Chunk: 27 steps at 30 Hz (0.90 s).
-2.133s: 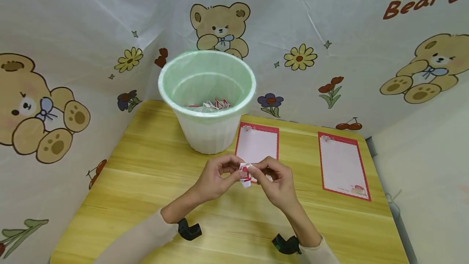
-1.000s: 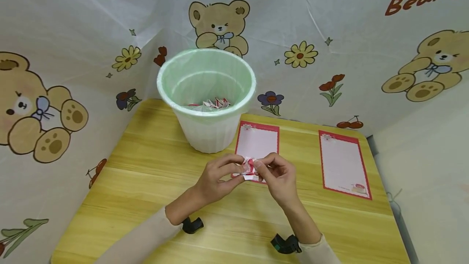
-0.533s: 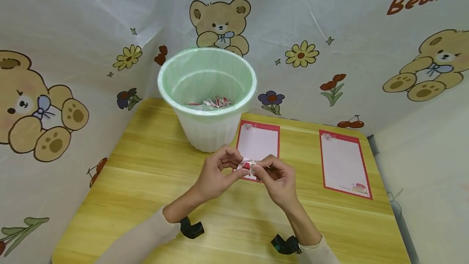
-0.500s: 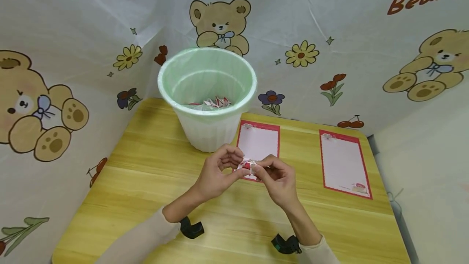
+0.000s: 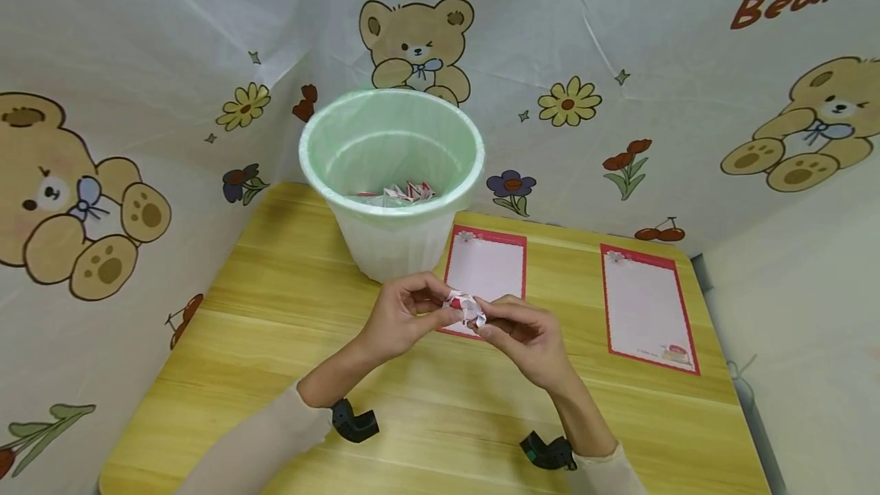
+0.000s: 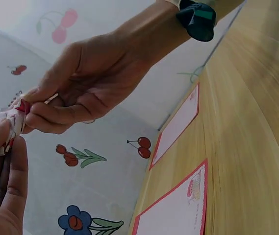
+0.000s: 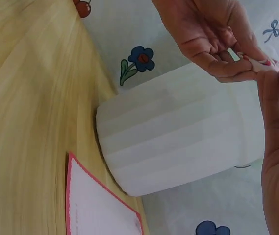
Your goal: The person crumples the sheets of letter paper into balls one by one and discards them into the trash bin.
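Between my two hands, over the near sheet, is a small crumpled piece of red and white paper [image 5: 467,307]. My left hand [image 5: 399,315] pinches it between thumb and fingers from the left side. From the right, my right hand [image 5: 529,338] holds its edge with thumb and forefinger; in the left wrist view those fingertips meet on the paper [image 6: 15,120]. Part of it is covered by the fingers in both wrist views. Just beyond the hands stands a white bin [image 5: 395,239] with a pale green liner, and red and white paper scraps [image 5: 409,192] lie inside.
A red-bordered note sheet [image 5: 488,262] lies flat beside the bin, partly behind my hands. Another such sheet [image 5: 649,308] lies farther right on the wooden table [image 5: 275,342]. A bear-print cloth [image 5: 536,29] hangs behind the table.
Both hands keep turning and squeezing the paper, which has become more crumpled and compact. Within the last half second my right hand has shifted slightly right and its fingers have spread a little.
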Tool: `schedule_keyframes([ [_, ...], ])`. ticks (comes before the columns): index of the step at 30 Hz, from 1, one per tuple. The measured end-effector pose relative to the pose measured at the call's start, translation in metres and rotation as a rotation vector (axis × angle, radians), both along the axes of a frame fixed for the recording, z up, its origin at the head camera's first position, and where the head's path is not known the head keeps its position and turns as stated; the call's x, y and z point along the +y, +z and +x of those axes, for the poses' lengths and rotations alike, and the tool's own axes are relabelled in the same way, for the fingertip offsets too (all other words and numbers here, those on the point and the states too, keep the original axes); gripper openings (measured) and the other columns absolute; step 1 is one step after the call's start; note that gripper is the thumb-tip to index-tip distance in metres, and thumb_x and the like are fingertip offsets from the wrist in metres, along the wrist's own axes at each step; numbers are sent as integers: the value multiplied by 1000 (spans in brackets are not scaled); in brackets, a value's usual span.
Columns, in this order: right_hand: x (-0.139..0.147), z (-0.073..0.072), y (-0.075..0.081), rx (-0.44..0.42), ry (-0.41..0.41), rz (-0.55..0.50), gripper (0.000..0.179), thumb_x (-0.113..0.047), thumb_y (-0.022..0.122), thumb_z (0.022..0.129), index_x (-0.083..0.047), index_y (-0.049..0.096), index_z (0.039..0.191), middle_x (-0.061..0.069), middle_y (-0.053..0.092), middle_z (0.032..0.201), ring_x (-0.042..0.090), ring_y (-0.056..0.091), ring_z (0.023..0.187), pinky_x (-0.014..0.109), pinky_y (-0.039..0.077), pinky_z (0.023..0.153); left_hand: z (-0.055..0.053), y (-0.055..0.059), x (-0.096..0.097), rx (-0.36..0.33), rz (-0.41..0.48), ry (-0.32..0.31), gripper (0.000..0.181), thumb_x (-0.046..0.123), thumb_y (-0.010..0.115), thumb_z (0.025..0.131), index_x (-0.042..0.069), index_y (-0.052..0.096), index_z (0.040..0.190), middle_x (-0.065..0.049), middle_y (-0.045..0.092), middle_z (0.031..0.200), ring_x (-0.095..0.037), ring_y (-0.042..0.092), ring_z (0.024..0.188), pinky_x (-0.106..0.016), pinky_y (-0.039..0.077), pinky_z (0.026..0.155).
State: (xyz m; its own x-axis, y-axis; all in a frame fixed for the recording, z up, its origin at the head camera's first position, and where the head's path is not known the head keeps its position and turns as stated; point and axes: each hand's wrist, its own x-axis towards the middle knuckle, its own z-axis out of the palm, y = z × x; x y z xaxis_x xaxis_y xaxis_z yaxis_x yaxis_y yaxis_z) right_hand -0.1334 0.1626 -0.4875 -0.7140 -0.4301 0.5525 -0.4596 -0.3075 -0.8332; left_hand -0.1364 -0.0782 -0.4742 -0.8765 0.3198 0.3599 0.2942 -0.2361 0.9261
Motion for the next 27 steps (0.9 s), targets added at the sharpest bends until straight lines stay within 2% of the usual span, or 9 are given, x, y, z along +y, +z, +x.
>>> schedule_keyframes([
  [4, 1, -3, -2, -29, 33, -68, 28, 15, 72, 94, 7, 77, 121, 2, 79, 109, 11, 74, 90, 24, 66, 75, 2, -2, 2, 19, -5, -50, 13, -12, 81, 88, -7, 72, 96, -30, 68, 93, -5, 70, 87, -25, 67, 78],
  [8, 0, -4, -4, -4, 24, -98, 27, 20, 70, 92, 5, 80, 112, 3, 79, 99, 16, 73, 76, 26, 64, 66, 3, -4, 4, 61, -16, -46, 14, -14, 81, 86, -5, 72, 91, -29, 67, 88, -3, 68, 85, -27, 67, 78],
  [11, -2, -4, -4, 9, 1, -87, 27, 22, 70, 91, 4, 80, 109, 3, 79, 96, 17, 71, 73, 27, 64, 64, 3, -4, 4, 84, -15, -33, 14, -15, 81, 86, -4, 72, 91, -29, 68, 87, -3, 68, 85, -26, 67, 77],
  [18, -4, -3, -3, -6, -41, -31, 28, 22, 71, 90, 4, 81, 108, 3, 78, 94, 15, 73, 72, 28, 64, 62, 5, -5, 0, 98, -45, -12, 13, -13, 80, 88, -3, 72, 93, -27, 69, 90, -3, 69, 87, -27, 67, 78],
  [23, -7, -2, 1, -31, -77, 50, 28, 22, 73, 89, 2, 79, 108, 0, 76, 99, 11, 75, 81, 31, 67, 69, 5, -6, -4, 77, -67, 10, 13, -11, 79, 90, -3, 72, 97, -26, 70, 94, -4, 70, 87, -28, 67, 79],
  [27, -7, -5, 7, -22, -119, 144, 25, 17, 75, 90, 1, 77, 109, 3, 77, 103, 12, 75, 89, 32, 68, 75, 4, -7, -5, 59, -61, 20, 13, -11, 79, 90, -4, 73, 99, -28, 70, 97, -6, 70, 88, -28, 67, 81],
])
